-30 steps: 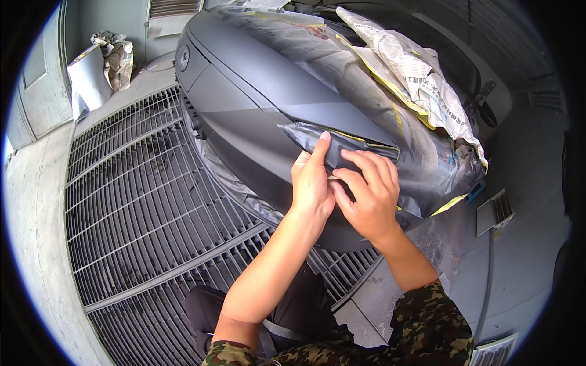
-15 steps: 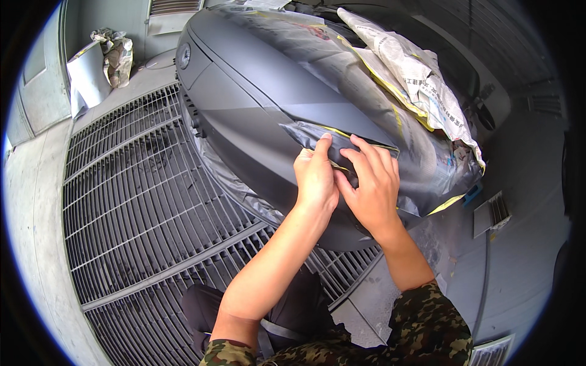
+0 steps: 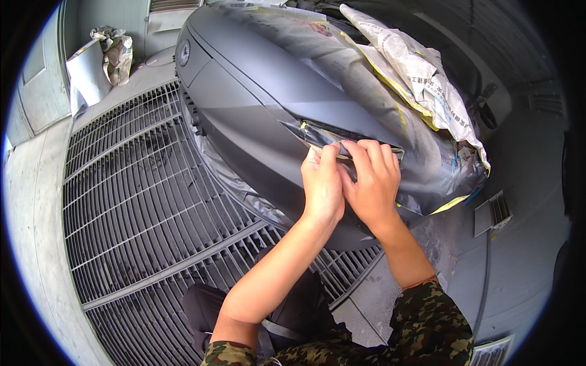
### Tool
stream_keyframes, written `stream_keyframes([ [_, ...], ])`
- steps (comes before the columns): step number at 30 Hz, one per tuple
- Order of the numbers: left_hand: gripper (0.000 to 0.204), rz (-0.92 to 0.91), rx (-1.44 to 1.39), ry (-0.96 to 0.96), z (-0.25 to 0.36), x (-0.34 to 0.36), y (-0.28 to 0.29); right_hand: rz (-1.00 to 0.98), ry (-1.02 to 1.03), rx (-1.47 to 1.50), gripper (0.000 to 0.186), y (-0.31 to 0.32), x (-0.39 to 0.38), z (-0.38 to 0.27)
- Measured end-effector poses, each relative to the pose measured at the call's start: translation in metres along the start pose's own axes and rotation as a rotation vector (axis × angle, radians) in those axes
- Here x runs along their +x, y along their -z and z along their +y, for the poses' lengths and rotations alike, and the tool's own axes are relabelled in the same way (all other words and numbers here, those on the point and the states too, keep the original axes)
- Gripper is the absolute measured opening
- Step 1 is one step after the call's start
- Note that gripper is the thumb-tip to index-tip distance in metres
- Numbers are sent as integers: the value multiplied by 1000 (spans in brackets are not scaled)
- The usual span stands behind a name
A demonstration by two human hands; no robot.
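Note:
A matte dark-grey car body (image 3: 244,116) fills the upper middle. On its headlight area lies dark masking film (image 3: 318,136) edged with yellow tape, its near-left end lifted away from the body. My left hand (image 3: 323,183) pinches the lifted film between thumb and fingers. Close beside it, my right hand (image 3: 373,183) has its fingers bent over the film's right part, thumb near the left hand. The fingertips partly hide what they grip. Part of the dark headlight recess shows above the film.
Newspaper masking sheets (image 3: 421,79) with yellow tape cover the area farther right. Beneath the car's left side runs a metal floor grating (image 3: 134,201). Crumpled paper (image 3: 118,58) and a pale curved panel (image 3: 90,73) stand by the far-left wall. A floor vent (image 3: 493,213) lies at right.
The film's upper edge has come away from the headlight area and folded down, showing more of the dark recess. Both hands have shifted slightly right, the right hand's fingers closing in.

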State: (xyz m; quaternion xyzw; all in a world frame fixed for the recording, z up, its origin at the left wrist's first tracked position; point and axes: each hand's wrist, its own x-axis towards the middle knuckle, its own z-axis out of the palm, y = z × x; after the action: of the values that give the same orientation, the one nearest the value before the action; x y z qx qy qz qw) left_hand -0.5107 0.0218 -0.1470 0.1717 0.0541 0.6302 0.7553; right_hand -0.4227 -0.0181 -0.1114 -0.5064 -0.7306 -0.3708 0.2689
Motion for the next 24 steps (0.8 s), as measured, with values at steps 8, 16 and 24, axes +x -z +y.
stream_keyframes([
  [8, 13, 103, 133, 94, 6, -6, 4, -28, 8, -26, 44, 1, -4, 3],
  [16, 28, 108, 214, 0, 12, 2, 11, -5, 44, -18, 38, 1, -6, 7],
  [24, 32, 121, 257, 16, 14, 2, 16, 83, 118, 17, 28, -8, -10, 17],
])
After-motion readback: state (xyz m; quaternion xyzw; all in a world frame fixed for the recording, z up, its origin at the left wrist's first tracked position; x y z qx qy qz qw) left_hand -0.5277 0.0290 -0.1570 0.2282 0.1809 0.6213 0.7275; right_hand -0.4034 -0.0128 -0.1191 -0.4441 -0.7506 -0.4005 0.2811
